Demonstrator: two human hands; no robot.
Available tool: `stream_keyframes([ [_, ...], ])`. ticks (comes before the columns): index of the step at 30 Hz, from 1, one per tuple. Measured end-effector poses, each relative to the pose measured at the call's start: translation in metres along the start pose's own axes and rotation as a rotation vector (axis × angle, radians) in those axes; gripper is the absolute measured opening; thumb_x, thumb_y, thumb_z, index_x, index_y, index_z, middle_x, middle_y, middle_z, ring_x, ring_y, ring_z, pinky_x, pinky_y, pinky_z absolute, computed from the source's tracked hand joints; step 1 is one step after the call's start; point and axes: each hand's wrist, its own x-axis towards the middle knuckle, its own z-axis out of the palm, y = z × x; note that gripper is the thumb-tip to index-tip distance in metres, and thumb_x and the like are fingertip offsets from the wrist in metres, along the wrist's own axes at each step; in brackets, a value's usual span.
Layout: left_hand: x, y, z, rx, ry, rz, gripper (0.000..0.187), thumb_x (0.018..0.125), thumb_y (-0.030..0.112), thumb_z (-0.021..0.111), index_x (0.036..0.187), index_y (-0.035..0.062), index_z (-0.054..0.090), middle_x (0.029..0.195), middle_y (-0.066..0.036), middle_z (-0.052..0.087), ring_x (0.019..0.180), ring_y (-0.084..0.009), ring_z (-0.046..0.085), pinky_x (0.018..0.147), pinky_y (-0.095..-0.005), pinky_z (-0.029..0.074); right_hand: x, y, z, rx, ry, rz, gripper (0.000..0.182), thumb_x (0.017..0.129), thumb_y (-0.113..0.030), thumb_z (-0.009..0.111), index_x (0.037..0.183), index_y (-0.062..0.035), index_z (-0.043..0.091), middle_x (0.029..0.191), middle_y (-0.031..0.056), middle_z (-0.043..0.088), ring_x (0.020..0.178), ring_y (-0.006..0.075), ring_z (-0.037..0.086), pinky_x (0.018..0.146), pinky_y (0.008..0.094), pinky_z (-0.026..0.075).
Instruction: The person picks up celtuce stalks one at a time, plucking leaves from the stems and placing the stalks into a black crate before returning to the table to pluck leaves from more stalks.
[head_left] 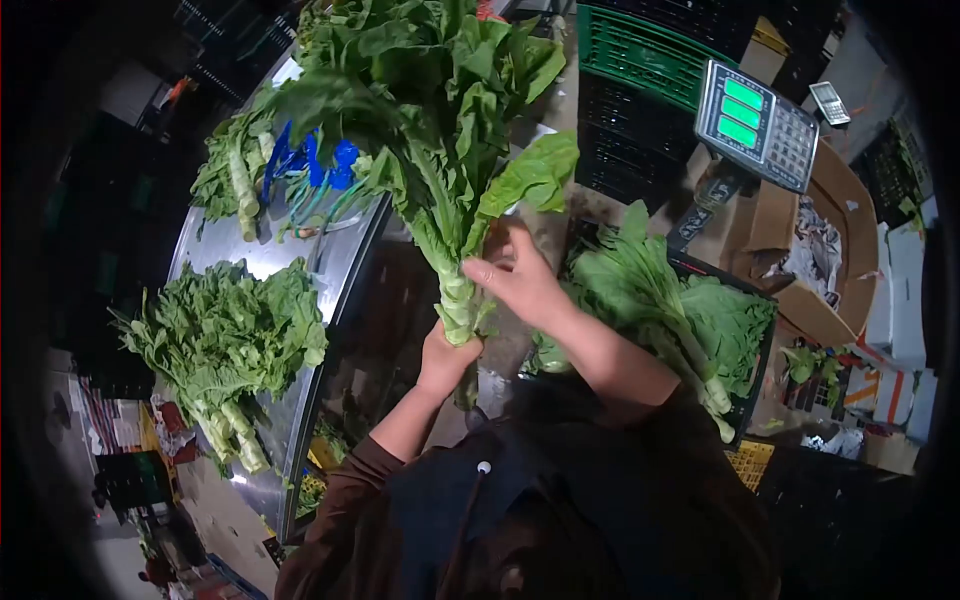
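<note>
My left hand is wrapped round the lower stem of a celtuce, held upright with its large leaves fanning out away from me. My right hand is beside the upper stem, thumb against it, with the fingers curled at the base of a paler yellow-green leaf that sticks out to the right. Part of those fingers is hidden behind the leaf. More celtuce lies on the metal table to the left, and another celtuce rests in the dark crate to the right.
The metal table runs along my left, with blue and green ties on it. Right of me stands a dark crate of leafy stems. Beyond it are a lit scale display, an open cardboard box and stacked green crates.
</note>
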Motion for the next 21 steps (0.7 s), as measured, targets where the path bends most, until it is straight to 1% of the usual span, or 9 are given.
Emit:
stream_keyframes([
  [1, -0.006, 0.003, -0.014, 0.038, -0.004, -0.054, 0.038, 0.070, 0.010, 0.063, 0.106, 0.0008, 0.055, 0.090, -0.003, 0.062, 0.080, -0.0123, 0.057, 0.075, -0.0280, 0.047, 0.010, 0.006, 0.008, 0.024, 0.014, -0.028, 0.047, 0.081, -0.018, 0.070, 0.117, -0.0022, 0.044, 0.095, 0.0043, 0.057, 0.085, 0.0105, 0.054, 0.077, 0.0272, 0.045],
  [5, -0.027, 0.008, -0.055, 0.028, 0.016, -0.173, 0.034, 0.068, 0.011, 0.064, 0.099, -0.0001, 0.057, 0.086, -0.002, 0.061, 0.077, -0.0114, 0.055, 0.073, -0.0274, 0.046, 0.030, 0.015, 0.044, 0.029, 0.009, -0.031, 0.028, 0.085, -0.018, 0.065, 0.104, -0.0027, 0.052, 0.084, 0.0010, 0.057, 0.073, 0.0085, 0.054, 0.066, 0.0254, 0.047],
  [8, -0.039, 0.001, -0.087, -0.070, -0.037, -0.244, 0.031, 0.067, 0.011, 0.064, 0.096, -0.0002, 0.058, 0.084, -0.002, 0.059, 0.075, -0.0114, 0.054, 0.070, -0.0267, 0.045, 0.023, 0.021, 0.061, 0.103, 0.013, 0.113, 0.030, 0.088, -0.017, 0.063, 0.109, 0.0004, 0.051, 0.095, 0.0044, 0.060, 0.080, 0.0107, 0.058, 0.066, 0.0263, 0.050],
  [11, -0.048, -0.002, -0.108, -0.262, -0.058, -0.269, 0.031, 0.064, 0.012, 0.064, 0.092, 0.0007, 0.058, 0.081, -0.001, 0.057, 0.072, -0.0121, 0.053, 0.068, -0.0257, 0.043, 0.012, 0.028, 0.082, 0.232, 0.031, 0.143, 0.021, 0.090, -0.017, 0.059, 0.104, -0.0007, 0.055, 0.093, 0.0050, 0.061, 0.079, 0.0121, 0.059, 0.065, 0.0279, 0.052],
  [13, -0.051, -0.006, -0.124, -0.550, -0.120, -0.254, 0.039, 0.061, 0.013, 0.061, 0.098, 0.0003, 0.056, 0.080, -0.005, 0.056, 0.070, -0.0182, 0.057, 0.065, -0.0302, 0.050, 0.002, 0.025, 0.094, 0.443, 0.012, 0.275, 0.016, 0.092, -0.017, 0.056, 0.099, -0.0020, 0.057, 0.093, 0.0063, 0.062, 0.081, 0.0157, 0.062, 0.065, 0.0296, 0.052],
  [14, -0.054, -0.006, -0.132, -0.549, -0.098, -0.245, 0.039, 0.061, 0.013, 0.061, 0.098, 0.0003, 0.056, 0.080, -0.005, 0.056, 0.070, -0.0182, 0.057, 0.065, -0.0302, 0.050, -0.001, 0.027, 0.099, 0.447, -0.012, 0.276, 0.016, 0.092, -0.017, 0.056, 0.099, -0.0020, 0.057, 0.093, 0.0063, 0.062, 0.081, 0.0157, 0.062, 0.065, 0.0296, 0.052],
  [16, -0.059, -0.005, -0.146, -0.776, -0.230, -0.361, 0.043, 0.059, 0.014, 0.062, 0.099, -0.0005, 0.055, 0.079, -0.008, 0.055, 0.072, -0.0227, 0.060, 0.059, -0.0345, 0.053, -0.007, 0.031, 0.107, 0.546, 0.017, 0.356, 0.016, 0.092, -0.018, 0.057, 0.099, -0.0028, 0.058, 0.093, 0.0071, 0.062, 0.081, 0.0168, 0.062, 0.065, 0.0296, 0.052],
  [17, -0.062, -0.006, -0.153, -0.773, -0.216, -0.352, 0.043, 0.059, 0.014, 0.062, 0.099, -0.0005, 0.055, 0.079, -0.008, 0.055, 0.072, -0.0227, 0.060, 0.059, -0.0345, 0.053, -0.009, 0.029, 0.112, 0.581, 0.025, 0.372, 0.015, 0.092, -0.017, 0.057, 0.098, -0.0041, 0.058, 0.092, 0.0060, 0.063, 0.080, 0.0159, 0.062, 0.065, 0.0282, 0.051],
  [21, -0.067, -0.009, -0.167, -0.871, -0.512, -0.381, 0.038, 0.058, 0.013, 0.064, 0.092, -0.0021, 0.055, 0.077, -0.012, 0.056, 0.066, -0.0255, 0.059, 0.055, -0.0349, 0.052, -0.006, 0.029, 0.118, 0.665, 0.015, 0.365, 0.013, 0.092, -0.017, 0.057, 0.098, -0.0054, 0.058, 0.089, 0.0041, 0.063, 0.078, 0.0148, 0.062, 0.064, 0.0273, 0.050],
])
